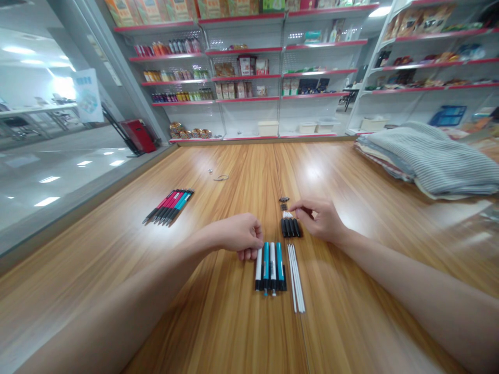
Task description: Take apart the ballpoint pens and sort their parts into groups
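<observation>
Left of the loose pen barrels [266,262] lie whole-looking pens [170,205], to the barrels' right unfitted refills [297,283] and black grips [289,227], left hand [245,234] and right hand [318,218] curled, hold unclear from here.

Four barrels [272,261], four black tubes [289,227]

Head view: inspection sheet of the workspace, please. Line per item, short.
Surface: wood-grain table, seam lengthwise, light reflections.
Job's things: white and blue barrels, black sleeves, thin white refills, small white pieces; row of red and blue pens off left.
Clutter: thin loop; folded cloths far right.
Grippers: left grip at leftmost white barrel's upper end, hold unclear; right grip by the small white pieces, contact unclear.
Cables: nothing seen.
Surroundings: stocked shelves beyond.
</observation>
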Demonstrator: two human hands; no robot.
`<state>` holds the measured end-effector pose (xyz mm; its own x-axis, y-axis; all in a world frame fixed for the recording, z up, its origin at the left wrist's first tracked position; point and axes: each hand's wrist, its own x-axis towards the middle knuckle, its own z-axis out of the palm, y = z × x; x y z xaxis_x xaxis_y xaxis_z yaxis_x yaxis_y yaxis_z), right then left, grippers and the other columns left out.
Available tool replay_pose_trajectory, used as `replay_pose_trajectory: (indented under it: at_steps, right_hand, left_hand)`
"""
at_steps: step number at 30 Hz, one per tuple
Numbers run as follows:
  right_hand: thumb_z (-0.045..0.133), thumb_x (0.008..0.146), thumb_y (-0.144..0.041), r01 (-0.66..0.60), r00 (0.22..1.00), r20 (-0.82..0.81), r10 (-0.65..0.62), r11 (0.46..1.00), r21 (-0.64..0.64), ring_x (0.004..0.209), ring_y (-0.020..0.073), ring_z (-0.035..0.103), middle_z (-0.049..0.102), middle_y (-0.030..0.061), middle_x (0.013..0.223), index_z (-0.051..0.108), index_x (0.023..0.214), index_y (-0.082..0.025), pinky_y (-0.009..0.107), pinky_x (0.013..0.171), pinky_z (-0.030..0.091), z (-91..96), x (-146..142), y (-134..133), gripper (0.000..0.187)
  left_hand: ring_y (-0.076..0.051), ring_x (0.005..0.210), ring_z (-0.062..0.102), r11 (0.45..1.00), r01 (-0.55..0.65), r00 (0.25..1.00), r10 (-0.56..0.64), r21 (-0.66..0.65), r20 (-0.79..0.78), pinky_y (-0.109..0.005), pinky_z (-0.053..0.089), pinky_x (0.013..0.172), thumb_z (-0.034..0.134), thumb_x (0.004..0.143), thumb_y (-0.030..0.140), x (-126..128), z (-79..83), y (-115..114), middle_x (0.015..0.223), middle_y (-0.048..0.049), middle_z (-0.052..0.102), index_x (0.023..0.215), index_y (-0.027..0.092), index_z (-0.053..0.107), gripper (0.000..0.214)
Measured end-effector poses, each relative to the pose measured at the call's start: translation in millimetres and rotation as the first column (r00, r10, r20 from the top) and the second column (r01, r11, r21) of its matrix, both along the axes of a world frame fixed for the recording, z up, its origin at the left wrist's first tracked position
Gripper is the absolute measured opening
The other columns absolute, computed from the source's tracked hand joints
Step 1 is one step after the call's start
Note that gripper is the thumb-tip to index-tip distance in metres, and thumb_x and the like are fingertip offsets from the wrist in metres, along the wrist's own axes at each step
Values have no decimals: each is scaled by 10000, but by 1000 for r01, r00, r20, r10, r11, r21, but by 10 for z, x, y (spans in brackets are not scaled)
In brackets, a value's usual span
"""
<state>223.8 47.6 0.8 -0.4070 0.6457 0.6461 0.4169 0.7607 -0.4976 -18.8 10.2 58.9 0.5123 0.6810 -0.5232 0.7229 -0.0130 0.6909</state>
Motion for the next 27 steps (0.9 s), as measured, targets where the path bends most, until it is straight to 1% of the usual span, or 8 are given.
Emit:
replay_pose_trajectory:
  at_steps: [4, 8, 11, 15, 20, 22, 24, 27]
  right_hand:
    - [530, 850, -179, -13, 1000, 12, 13, 1000, -3, 562, 114, 507, 629, 33, 720, 689, 871, -166, 261, 544, 400, 11, 8, -2, 160]
    - [548, 842, -191, -70, 996, 58, 69, 998, 8, 608, 123, 529, 640, 39, 735, 692, 864, -171, 259, 573, 402, 29, 25, -6, 148]
    - [573, 828, -204, -103, 991, 83, 102, 995, 5, 592, 121, 524, 635, 36, 701, 697, 863, -164, 260, 582, 404, 32, 34, -11, 136]
    - [575, 832, -206, -97, 992, 84, 97, 995, -11, 568, 115, 522, 644, 37, 707, 701, 867, -158, 257, 566, 396, 21, 38, -14, 139]
    - [576, 835, -214, -90, 992, 82, 91, 996, -16, 557, 113, 529, 651, 36, 704, 699, 845, -155, 252, 542, 385, 17, 43, -13, 136]
    - [576, 836, -214, -89, 992, 83, 90, 996, -19, 555, 112, 529, 649, 35, 699, 696, 832, -154, 249, 536, 381, 13, 47, -12, 135]
    - [572, 839, -213, -85, 993, 80, 86, 996, -23, 553, 110, 528, 646, 34, 693, 694, 823, -154, 246, 529, 377, 4, 50, -9, 136]
    - [567, 843, -212, -82, 994, 73, 84, 996, -30, 549, 106, 524, 642, 31, 685, 692, 817, -152, 239, 520, 373, -6, 51, -4, 141]
  left_hand:
    - [-116, 483, 570, 1000, 1, 1000, -1, -10, 10, -244, 488, 513, 517, 717, 186, -7, -9, 10, 603, -24, 644, 717, 139, 571, 72]
    - [-108, 489, 571, 1000, -9, 1000, 9, -17, 13, -228, 483, 514, 530, 715, 197, -8, -9, 9, 597, -21, 641, 718, 138, 578, 76]
    - [-115, 486, 572, 1000, -14, 1000, 14, -11, 22, -238, 480, 511, 524, 714, 199, -7, -14, 1, 585, -21, 636, 709, 140, 579, 80]
    - [-127, 483, 573, 1000, -23, 999, 23, -1, 37, -259, 483, 510, 525, 710, 200, -12, -29, 0, 589, -21, 642, 698, 148, 586, 82]
    - [-123, 470, 565, 1000, -9, 999, 9, 2, 38, -253, 474, 502, 530, 726, 203, -16, -18, 6, 587, -22, 642, 689, 147, 585, 87]
    - [-122, 459, 560, 1000, -8, 999, 8, 4, 37, -247, 461, 488, 552, 749, 254, -5, 4, -13, 580, -25, 642, 692, 146, 588, 127]
    - [-131, 450, 560, 1000, -14, 999, 14, -1, 40, -247, 444, 474, 579, 768, 349, 13, 34, -39, 561, -31, 634, 693, 145, 593, 218]
    - [-146, 445, 563, 999, -40, 998, 40, -2, 39, -250, 414, 459, 604, 759, 477, -1, 62, -25, 566, -45, 645, 725, 144, 612, 335]
